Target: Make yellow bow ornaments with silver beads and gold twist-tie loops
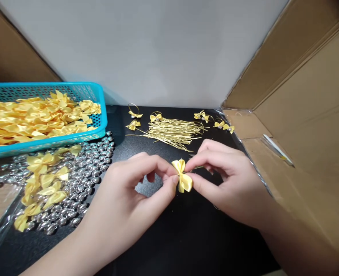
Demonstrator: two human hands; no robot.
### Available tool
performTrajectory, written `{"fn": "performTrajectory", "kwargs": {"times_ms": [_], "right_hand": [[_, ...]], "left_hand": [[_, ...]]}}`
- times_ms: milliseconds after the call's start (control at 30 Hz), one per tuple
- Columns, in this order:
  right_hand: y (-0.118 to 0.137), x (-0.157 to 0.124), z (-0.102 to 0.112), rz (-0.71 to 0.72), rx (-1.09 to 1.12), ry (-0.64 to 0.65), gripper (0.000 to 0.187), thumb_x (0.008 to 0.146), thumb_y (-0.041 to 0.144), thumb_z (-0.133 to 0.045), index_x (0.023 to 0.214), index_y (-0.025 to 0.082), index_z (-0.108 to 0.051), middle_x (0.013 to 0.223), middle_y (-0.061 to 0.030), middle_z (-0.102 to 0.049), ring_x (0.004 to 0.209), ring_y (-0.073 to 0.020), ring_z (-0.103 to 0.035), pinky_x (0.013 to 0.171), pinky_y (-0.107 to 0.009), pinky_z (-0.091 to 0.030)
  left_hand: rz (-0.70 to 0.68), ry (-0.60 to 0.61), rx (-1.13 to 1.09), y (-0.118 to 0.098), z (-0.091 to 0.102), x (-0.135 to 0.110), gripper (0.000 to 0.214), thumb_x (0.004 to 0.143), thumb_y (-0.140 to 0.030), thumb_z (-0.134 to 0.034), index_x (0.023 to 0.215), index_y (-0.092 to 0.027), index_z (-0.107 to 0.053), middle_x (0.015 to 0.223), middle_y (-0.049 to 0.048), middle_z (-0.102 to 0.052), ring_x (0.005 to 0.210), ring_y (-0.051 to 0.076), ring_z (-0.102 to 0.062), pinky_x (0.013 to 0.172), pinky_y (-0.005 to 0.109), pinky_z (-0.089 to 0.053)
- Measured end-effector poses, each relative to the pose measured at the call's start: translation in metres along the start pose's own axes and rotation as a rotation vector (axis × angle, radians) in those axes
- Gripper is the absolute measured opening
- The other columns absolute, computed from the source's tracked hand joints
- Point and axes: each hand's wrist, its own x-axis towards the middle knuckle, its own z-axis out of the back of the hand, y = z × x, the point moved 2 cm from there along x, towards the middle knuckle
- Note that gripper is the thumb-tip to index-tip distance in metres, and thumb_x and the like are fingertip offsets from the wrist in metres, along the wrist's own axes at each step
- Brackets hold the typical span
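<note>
One black tabletop has a blue basket at left; over its middle, the left hand and right hand, before some gold ties, both pinch a yellow bow; silver beads lie beside the basket.

Back wall: pale grey, crossed by soft shadow.
Sides: enclosed by brown cardboard, left and right.
Tabletop: black, bordered by the wall behind.
Light: reflected in a patch on the tabletop.
</note>
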Motion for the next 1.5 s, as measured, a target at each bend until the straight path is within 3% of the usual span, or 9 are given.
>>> {"fn": "performTrajectory", "kwargs": {"times_ms": [267, 733, 1067, 1167, 1233, 1300, 1400, 1500], "right_hand": [[0.003, -0.003, 0.000, 0.145, -0.094, -0.059, 0.010, 0.077, 0.004, -0.068, 0.076, 0.014, -0.071, 0.067, 0.0021, -0.050, 0.061, -0.0059, -0.051, 0.054, -0.019, -0.041], [0.000, -0.007, -0.008, 0.148, -0.244, -0.080, 0.016, 0.080, 0.007, -0.064, 0.073, 0.019, -0.072, 0.061, 0.0022, -0.051, 0.054, -0.0071, -0.048, 0.048, -0.023, -0.032], [-0.006, -0.005, -0.009, 0.331, -0.308, -0.166, 0.014, 0.081, 0.012, -0.063, 0.075, 0.016, -0.075, 0.049, 0.0035, -0.048, 0.045, -0.0057, -0.037, 0.043, -0.021, -0.030], [-0.009, -0.002, -0.009, 0.344, -0.321, -0.157, 0.015, 0.081, 0.012, -0.063, 0.073, 0.018, -0.074, 0.048, 0.0039, -0.051, 0.043, -0.0059, -0.036, 0.042, -0.021, -0.030], [-0.010, -0.001, -0.009, 0.342, -0.323, -0.135, 0.015, 0.081, 0.012, -0.063, 0.073, 0.019, -0.073, 0.048, 0.0039, -0.053, 0.042, -0.0062, -0.037, 0.042, -0.021, -0.031], [-0.011, -0.001, -0.009, 0.335, -0.325, -0.116, 0.015, 0.081, 0.012, -0.062, 0.072, 0.019, -0.073, 0.048, 0.0037, -0.052, 0.043, -0.0065, -0.038, 0.042, -0.021, -0.032], [-0.012, -0.001, -0.008, 0.311, -0.338, -0.090, 0.017, 0.082, 0.012, -0.061, 0.071, 0.019, -0.072, 0.053, 0.0023, -0.049, 0.046, -0.0069, -0.042, 0.043, -0.022, -0.033], [-0.010, -0.002, -0.006, 0.322, -0.367, -0.083, 0.020, 0.084, 0.013, -0.059, 0.069, 0.020, -0.071, 0.065, -0.0002, -0.053, 0.053, -0.0077, -0.045, 0.048, -0.022, -0.037]], "left_hand": [[-0.096, -0.014, 0.076, 0.000, -0.001, -0.003, 0.011, 0.081, -0.016, -0.060, 0.073, -0.022, -0.064, 0.066, -0.0065, -0.065, 0.062, 0.009, -0.060, 0.059, 0.018, -0.046], [-0.117, -0.011, 0.118, 0.001, -0.001, -0.007, 0.008, 0.081, -0.019, -0.059, 0.074, -0.022, -0.061, 0.063, -0.0045, -0.063, 0.058, 0.012, -0.058, 0.058, 0.023, -0.045], [0.027, 0.023, 0.106, 0.002, -0.004, -0.002, 0.013, 0.082, -0.022, -0.059, 0.069, -0.021, -0.062, 0.063, -0.0040, -0.064, 0.059, 0.012, -0.060, 0.054, 0.022, -0.043], [0.088, 0.030, 0.064, 0.005, -0.005, 0.000, 0.008, 0.082, -0.023, -0.060, 0.088, -0.022, -0.066, 0.067, -0.0045, -0.066, 0.057, 0.011, -0.060, 0.052, 0.021, -0.044], [0.104, 0.026, 0.031, 0.006, -0.005, 0.000, 0.027, 0.083, -0.023, -0.059, 0.110, -0.023, -0.062, 0.067, -0.0059, -0.065, 0.052, 0.010, -0.056, 0.050, 0.020, -0.044], [0.069, 0.040, 0.024, 0.006, -0.006, 0.001, 0.033, 0.084, -0.020, -0.057, 0.116, -0.023, -0.060, 0.066, -0.0064, -0.064, 0.052, 0.010, -0.056, 0.054, 0.020, -0.046], [0.010, 0.068, 0.043, 0.005, -0.007, 0.002, 0.018, 0.084, -0.019, -0.056, 0.097, -0.023, -0.068, 0.065, -0.0047, -0.065, 0.060, 0.011, -0.060, 0.061, 0.020, -0.048], [0.051, 0.076, 0.033, 0.005, -0.006, 0.003, 0.011, 0.082, -0.021, -0.058, 0.079, -0.022, -0.068, 0.065, -0.0032, -0.066, 0.059, 0.012, -0.060, 0.054, 0.020, -0.045]]}}
